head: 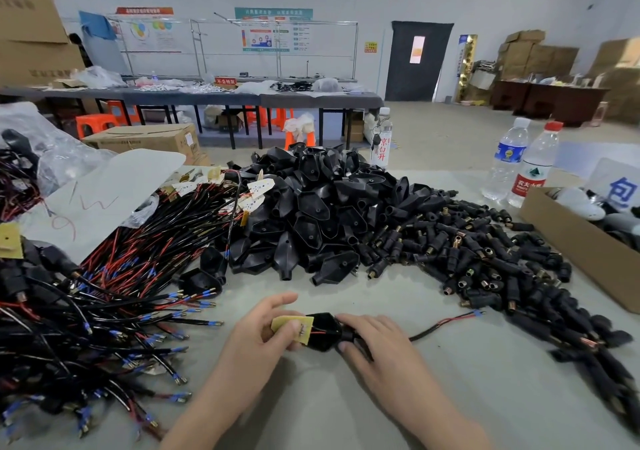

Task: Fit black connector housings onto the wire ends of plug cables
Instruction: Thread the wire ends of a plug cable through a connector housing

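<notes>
**Both hands on one housing, heaps all round**

The left hand point(263, 333) pinches a small yellow board point(291, 325) between thumb and fingers, right at the wide mouth of a black connector housing point(323, 333). Red and black wires run from the board into the housing. The right hand point(377, 344) grips the housing's narrow neck, with its fingers curled over the top. Both hands are low over the grey worktop point(336, 404) with the housing between them; I cannot tell whether it touches the surface. From under the right hand a black cable point(425, 333) trails off to the right along the worktop. It splits into a red and a black lead, with a blue-sleeved terminal point(478, 312) at the tip.

Straight beyond the hands rises a heap of loose housings point(311, 214). To the right of the right hand spreads a pile of small black barrel connectors point(491, 262) with brass ends, and past that sits a cardboard box point(568, 241). To the left of the left hand lies a tangle of red and black cables point(114, 297) with blue-sleeved ends. Far beyond the right hand, two water bottles point(509, 158) stand side by side near the worktop's far edge.
</notes>
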